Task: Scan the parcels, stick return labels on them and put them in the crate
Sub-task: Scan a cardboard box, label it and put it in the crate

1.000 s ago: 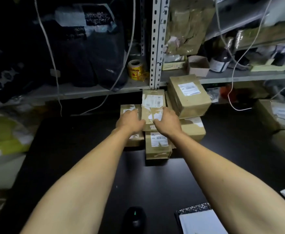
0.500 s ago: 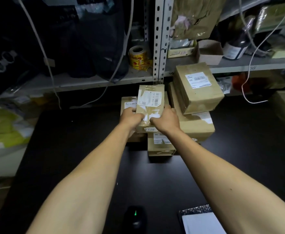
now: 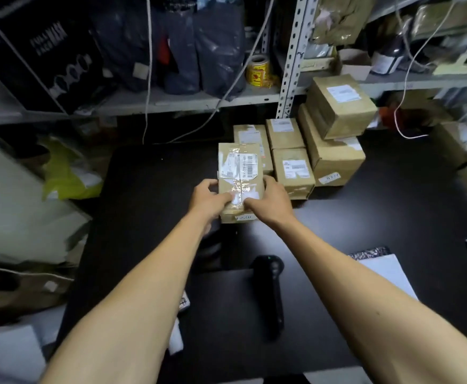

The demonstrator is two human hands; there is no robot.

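The parcel (image 3: 239, 178) is clamped by the left hand (image 3: 208, 199) and right hand (image 3: 271, 202). The stack (image 3: 293, 162) at 1 o'clock could be bumped.

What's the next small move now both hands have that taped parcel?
Probably set the parcel down on the bare black table, barcode label up, and free the right hand for the black scanner lying near. Left hand and right grip its near end, and the label already faces up.
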